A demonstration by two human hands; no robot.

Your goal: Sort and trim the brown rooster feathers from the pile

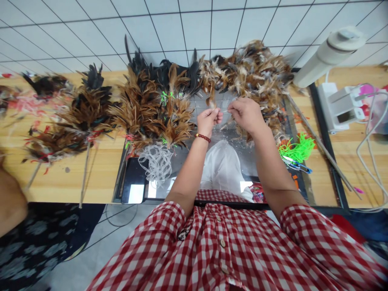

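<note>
My left hand (209, 120), with a beaded bracelet at the wrist, is closed with its fingertips pinched, facing my right hand. My right hand (246, 113) is also closed in a pinch, close to the left fingertips. Between them shows a thin pale sliver (224, 111), too small to tell whether it is a feather quill or a strip. Brown feathers (211, 100) lie just beyond my left hand. A large heap of loose brown and white feathers (257, 68) spreads behind and beside my right hand. Bundles of brown and black feathers (142, 101) lie to the left.
Clear looped bands (156, 163) and a phone (133, 182) lie front left. Bright green strips (298, 147), blue-handled snips (295, 165) and a stick (321, 145) are right. A white bottle (327, 56) and power strip (333, 107) stand farther right. Another person's arm (10, 198) is far left.
</note>
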